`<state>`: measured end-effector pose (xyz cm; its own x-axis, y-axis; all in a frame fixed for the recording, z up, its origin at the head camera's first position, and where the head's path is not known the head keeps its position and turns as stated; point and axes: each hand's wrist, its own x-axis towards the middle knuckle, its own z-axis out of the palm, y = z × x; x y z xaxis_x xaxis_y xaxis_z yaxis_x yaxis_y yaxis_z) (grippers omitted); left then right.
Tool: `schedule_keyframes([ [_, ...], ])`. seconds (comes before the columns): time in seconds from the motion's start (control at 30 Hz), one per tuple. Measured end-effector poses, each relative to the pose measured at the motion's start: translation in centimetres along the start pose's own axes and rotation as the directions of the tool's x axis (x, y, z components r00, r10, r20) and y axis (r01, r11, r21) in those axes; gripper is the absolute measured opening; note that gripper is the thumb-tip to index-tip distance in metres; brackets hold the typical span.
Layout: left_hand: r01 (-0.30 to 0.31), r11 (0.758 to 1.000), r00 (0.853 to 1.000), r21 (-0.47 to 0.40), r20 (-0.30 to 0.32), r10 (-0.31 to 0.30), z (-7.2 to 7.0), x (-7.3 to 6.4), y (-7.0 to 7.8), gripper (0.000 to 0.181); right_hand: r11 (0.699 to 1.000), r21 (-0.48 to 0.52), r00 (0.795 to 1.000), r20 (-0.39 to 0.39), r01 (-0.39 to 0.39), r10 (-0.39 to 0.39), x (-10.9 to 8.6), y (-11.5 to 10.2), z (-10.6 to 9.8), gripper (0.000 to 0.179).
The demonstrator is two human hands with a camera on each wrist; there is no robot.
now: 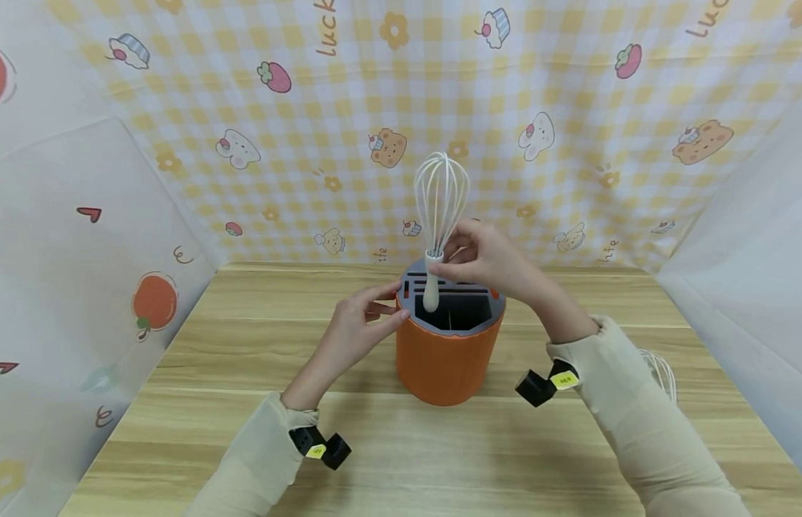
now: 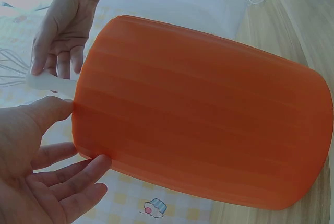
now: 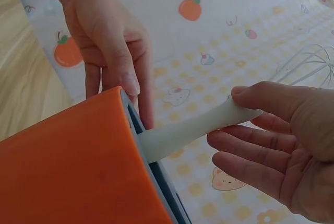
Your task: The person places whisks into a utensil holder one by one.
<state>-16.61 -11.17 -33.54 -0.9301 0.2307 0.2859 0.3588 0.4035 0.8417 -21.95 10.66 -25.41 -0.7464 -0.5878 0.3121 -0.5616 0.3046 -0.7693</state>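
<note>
My right hand [image 1: 494, 262] pinches a whisk [image 1: 431, 291] by the top of its pale handle, between thumb and fingers. The whisk's white wire head points up. In the right wrist view, the handle's lower end [image 3: 162, 143] dips into the top opening of an orange utensil holder [image 1: 449, 366]. That holder stands upright and has a grey slotted lid [image 1: 462, 332] with a large dark compartment at the front. On its left side, my left hand [image 1: 358, 323] touches the rim with thumb and fingertips, the fingers fairly straight.
Another set of white wire loops [image 1: 660, 372] lies on the wooden table [image 1: 278, 359] at the right, partly hidden by the right sleeve. A yellow checked cloth [image 1: 336, 122] hangs behind the table, with pale sheets at both sides.
</note>
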Motion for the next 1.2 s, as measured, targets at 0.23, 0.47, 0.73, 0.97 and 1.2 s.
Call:
schedule_keyframes([
  [0.23,-0.004,1.0,1.0,0.003,-0.002,0.004,0.1,0.0,0.0,0.043,0.999,0.004,0.996,0.079,0.041,-0.042,0.0,0.6,0.5,0.038],
  [0.47,-0.006,1.0,1.0,-0.002,-0.007,0.006,0.1,0.0,-0.1,0.044,0.996,0.057,0.984,0.164,0.065,-0.074,0.1,1.4,1.2,0.034],
  [0.73,-0.01,1.0,1.0,-0.016,-0.011,0.01,0.1,0.0,0.0,0.043,0.999,0.008,0.973,0.228,0.034,-0.035,-0.3,2.1,1.7,0.026],
  [0.97,0.012,1.0,1.0,-0.015,-0.014,-0.012,0.2,0.0,-0.1,0.043,1.0,0.026,0.964,0.263,0.013,-0.019,-0.5,2.6,1.3,0.031],
  [1.2,0.005,1.0,1.0,-0.018,-0.009,-0.005,0.2,-0.1,-0.1,0.044,1.0,-0.014,0.947,0.32,0.001,0.003,-0.9,2.3,0.1,0.041],
])
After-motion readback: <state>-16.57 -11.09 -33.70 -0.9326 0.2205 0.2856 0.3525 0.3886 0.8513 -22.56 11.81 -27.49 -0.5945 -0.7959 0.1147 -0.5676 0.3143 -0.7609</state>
